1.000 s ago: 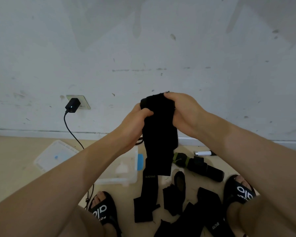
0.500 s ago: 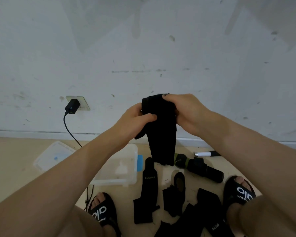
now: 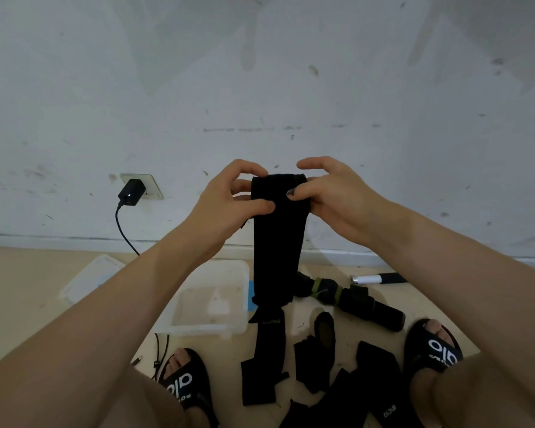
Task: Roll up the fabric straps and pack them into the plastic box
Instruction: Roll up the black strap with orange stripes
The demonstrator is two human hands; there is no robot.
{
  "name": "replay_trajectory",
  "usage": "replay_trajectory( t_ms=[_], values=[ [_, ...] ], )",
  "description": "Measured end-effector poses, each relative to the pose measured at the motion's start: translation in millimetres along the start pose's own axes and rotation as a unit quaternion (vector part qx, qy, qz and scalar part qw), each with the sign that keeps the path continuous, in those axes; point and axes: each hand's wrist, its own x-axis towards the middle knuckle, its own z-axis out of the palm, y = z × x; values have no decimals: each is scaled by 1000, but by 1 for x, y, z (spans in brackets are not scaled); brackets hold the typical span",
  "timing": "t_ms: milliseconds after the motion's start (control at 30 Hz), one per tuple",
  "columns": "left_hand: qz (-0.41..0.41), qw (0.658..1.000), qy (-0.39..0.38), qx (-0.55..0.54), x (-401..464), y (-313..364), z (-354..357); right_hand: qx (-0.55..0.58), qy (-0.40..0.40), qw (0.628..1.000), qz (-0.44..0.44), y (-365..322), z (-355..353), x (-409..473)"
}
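A black fabric strap (image 3: pixel 277 242) hangs in the air in front of the wall, its top end folded over. My left hand (image 3: pixel 229 205) pinches its left edge near the top and my right hand (image 3: pixel 328 196) pinches the right edge, thumbs on the near face. The strap's lower end dangles just above the floor. Below and to the left stands the clear plastic box (image 3: pixel 210 325), open, with nothing visible inside. More black straps (image 3: pixel 264 359) lie loose on the floor between my feet. A rolled black strap with green bands (image 3: pixel 352 298) lies on the floor to the right.
The box's clear lid (image 3: pixel 87 279) lies on the floor at the left. A black charger (image 3: pixel 132 193) is plugged into a wall socket, its cable running down to the floor. A black-and-white pen-like object (image 3: pixel 377 278) lies by the skirting. My sandalled feet (image 3: pixel 183 381) frame the straps.
The top of the strap has been turned over further and the hanging length has become shorter. Both hands have shifted their grip to the strap's side edges, fingers lifted.
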Motion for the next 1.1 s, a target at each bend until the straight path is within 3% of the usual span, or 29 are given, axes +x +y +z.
replay_trajectory(
  t_ms=[233, 367, 433, 700, 900, 1100],
  values=[
    [31, 998, -15, 46, -4, -1, -1, -11, 1, 1000, -15, 2, -2, 2],
    [5, 997, 27, -71, 2, -3, -4, -195, -10, 979, -64, 4, -1, -1],
    [-17, 994, 23, -104, 4, -4, -4, -207, -3, 976, -72, 6, -1, -1],
    [66, 990, 26, 121, 1, -7, -10, -192, 7, 977, -95, 7, -1, 1],
    [100, 979, 37, 174, 2, -10, -9, -229, 16, 965, -129, 8, 0, 1],
    [136, 965, 51, 219, 5, -9, -7, -336, 22, 920, -199, 13, -3, 5]
  ],
)
